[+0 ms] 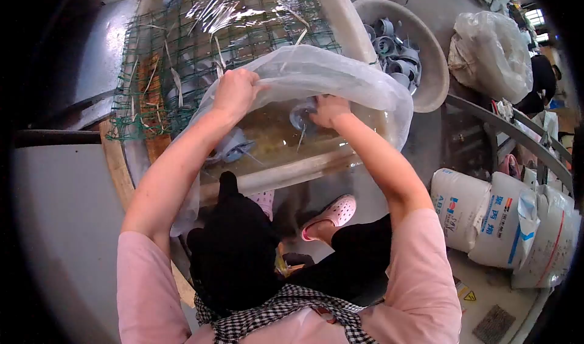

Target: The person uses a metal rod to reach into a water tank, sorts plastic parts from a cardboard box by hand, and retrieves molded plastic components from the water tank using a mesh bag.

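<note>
My left hand (236, 94) is closed on the gathered rim of a clear plastic bag (347, 70), which arches over the near end of a water-filled trough (292, 172). Inside the bag's opening, low over the water, my right hand (331, 111) has its fingers around a grey plastic part (300, 115) with a thin spike pointing down. My fingertips there are partly hidden by the part and the film. Another grey part (233, 146) lies at the trough's near left corner, beneath my left forearm.
Green netting (176, 39) with white ties covers the trough's far side. Right of it stands a round tub (431, 70) holding several grey parts (395, 52). Full white sacks (462, 207) and a metal rail (505, 122) are farther right. A pale panel (67, 222) stands at left.
</note>
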Motion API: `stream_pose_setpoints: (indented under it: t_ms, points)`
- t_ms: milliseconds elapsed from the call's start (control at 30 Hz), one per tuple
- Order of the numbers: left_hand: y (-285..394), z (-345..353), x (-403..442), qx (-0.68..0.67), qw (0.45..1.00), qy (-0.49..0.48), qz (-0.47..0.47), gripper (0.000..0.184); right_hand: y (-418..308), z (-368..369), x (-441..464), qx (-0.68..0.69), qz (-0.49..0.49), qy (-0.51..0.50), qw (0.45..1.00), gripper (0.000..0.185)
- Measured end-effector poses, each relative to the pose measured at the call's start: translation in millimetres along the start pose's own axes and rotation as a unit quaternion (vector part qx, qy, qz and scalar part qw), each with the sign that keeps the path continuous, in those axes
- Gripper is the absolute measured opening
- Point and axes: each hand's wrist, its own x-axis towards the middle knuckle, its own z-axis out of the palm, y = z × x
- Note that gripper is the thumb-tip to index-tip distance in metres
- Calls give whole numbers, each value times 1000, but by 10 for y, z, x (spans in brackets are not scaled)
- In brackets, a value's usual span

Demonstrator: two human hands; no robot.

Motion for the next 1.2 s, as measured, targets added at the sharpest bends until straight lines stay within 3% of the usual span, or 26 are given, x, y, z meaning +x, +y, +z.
stream_pose_setpoints:
  t_ms: [67,133,367,433,467,533,700,767,800,933,1000,1033,1100,1133,1200]
  points:
    - [-6,-5,9,2,1000,-1,-7,28,80,35,-156,-25,-12,29,999,79]
    - [6,-10,-1,0,1000,2,3,27,139,111,-265,66,-33,-45,996,83]
    - [-29,22,11,-15,1000,0,-8,27,124,67,-512,115,-12,-46,992,80]
    - [-79,69,34,6,1000,7,9,27,161,23,-376,118,-101,-218,964,69]
    - [-71,62,41,8,1000,7,11,27,146,22,-376,120,-101,-217,964,69]
    - [-41,62,37,8,1000,-3,-2,25,97,48,-386,3,-93,88,992,59]
    - [-22,89,17,13,1000,-7,10,24,168,271,66,15,-69,84,994,61]
    - [-35,86,14,2,1000,0,7,24,211,242,150,117,-50,-51,991,63]
    - [-45,81,9,0,1000,-8,1,23,214,255,151,117,-51,-53,990,63]
    - [-28,64,21,-1,999,-33,-29,23,212,320,4,138,-17,11,990,47]
    - [-28,67,14,-6,1000,-25,-15,23,198,335,-241,-36,58,195,978,35]
    - [-22,69,8,-9,1000,-16,2,23,254,383,-233,-35,59,193,979,35]
    - [8,60,-2,11,1000,-25,3,23,461,554,-70,161,77,213,961,32]
    - [19,49,0,31,999,-31,1,23,634,699,106,178,53,107,977,34]
    - [3,49,5,26,999,-25,5,24,676,571,125,184,67,67,978,35]
